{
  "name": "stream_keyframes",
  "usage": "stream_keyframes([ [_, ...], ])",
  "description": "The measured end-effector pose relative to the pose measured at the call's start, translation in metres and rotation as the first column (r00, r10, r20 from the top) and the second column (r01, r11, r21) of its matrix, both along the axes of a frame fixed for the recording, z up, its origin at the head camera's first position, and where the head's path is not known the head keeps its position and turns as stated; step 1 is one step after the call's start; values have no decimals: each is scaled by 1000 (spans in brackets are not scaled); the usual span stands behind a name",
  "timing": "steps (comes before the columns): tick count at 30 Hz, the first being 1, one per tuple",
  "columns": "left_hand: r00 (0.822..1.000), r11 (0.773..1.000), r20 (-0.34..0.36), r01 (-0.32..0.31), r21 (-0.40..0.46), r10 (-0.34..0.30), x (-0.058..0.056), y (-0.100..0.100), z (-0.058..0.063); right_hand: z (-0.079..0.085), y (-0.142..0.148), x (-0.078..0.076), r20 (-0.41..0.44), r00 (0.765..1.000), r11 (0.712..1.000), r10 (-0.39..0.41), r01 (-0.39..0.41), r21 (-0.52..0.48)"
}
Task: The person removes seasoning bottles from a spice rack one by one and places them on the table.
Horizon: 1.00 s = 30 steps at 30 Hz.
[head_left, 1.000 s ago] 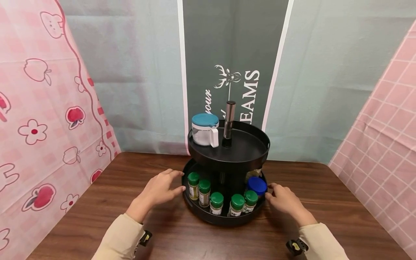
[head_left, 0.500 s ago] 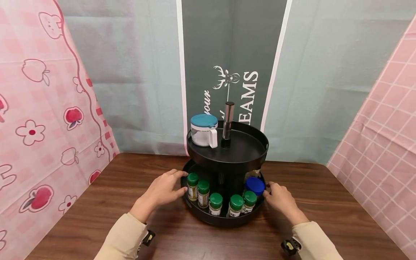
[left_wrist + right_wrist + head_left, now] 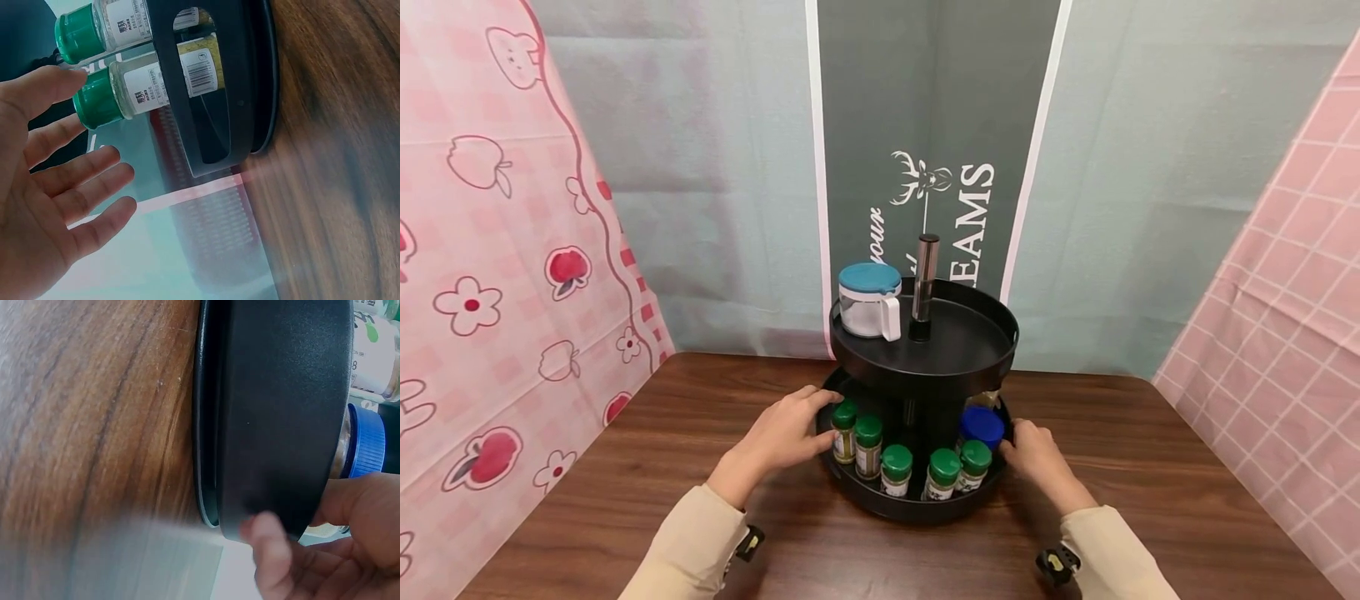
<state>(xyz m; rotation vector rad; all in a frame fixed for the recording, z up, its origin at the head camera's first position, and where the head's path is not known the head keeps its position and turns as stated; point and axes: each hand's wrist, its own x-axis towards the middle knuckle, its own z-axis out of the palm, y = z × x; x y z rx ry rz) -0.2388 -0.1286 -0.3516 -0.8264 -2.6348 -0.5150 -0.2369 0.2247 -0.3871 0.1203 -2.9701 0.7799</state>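
A black two-tier round spice rack stands on the table. On its lower tier are several green-capped spice jars and a jar with a blue lid. My left hand is at the rack's left side, fingers spread. Its thumb and index finger lie right beside a green cap in the left wrist view. At the right side, my right hand grips the lower tier's wall. The thumb reaches over the rim beside the blue lid, and a bent finger touches the outside.
On the upper tier sits a clear canister with a blue lid and white handle, left of the metal post. The wooden table has a grey-green cloth behind it and pink cloths at both sides.
Both hands have moved in closer to the rack. The blue-lidded jar has shifted slightly left, inward from the rim, as my right thumb came over the rim.
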Motion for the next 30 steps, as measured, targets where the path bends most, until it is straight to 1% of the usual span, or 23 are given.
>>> stream_keyframes([
  [4, 999, 999, 10, 42, 5, -42, -3, 4, 3, -2, -1, -2, 50, 999, 999, -14, 16, -44],
  [9, 991, 994, 68, 110, 12, -111, -8, 8, 6, -3, 0, -2, 64, 998, 999, -20, 22, -29],
  [12, 985, 990, 97, 141, 16, -142, -10, 10, 5, -3, 0, -1, 66, 998, 999, -21, 22, -28],
  [17, 980, 983, 86, 180, 21, -181, -14, 14, 2, -5, -1, -1, 64, 998, 999, -23, 25, -23],
  [20, 980, 983, 75, 182, 24, -183, -15, 16, 1, -5, -2, -1, 55, 998, 1000, -23, 23, -14],
  [24, 982, 983, 58, 181, 23, -182, -17, 19, 0, -3, -1, -2, 6, 1000, 999, -7, 6, 40],
  [27, 982, 983, 54, 182, 22, -183, -17, 20, 0, -3, -1, -3, -21, 1000, 997, -8, 9, 82],
  [30, 983, 985, 62, 172, 24, -173, -17, 20, 1, -5, -1, -4, -21, 1000, 996, -11, 12, 93],
])
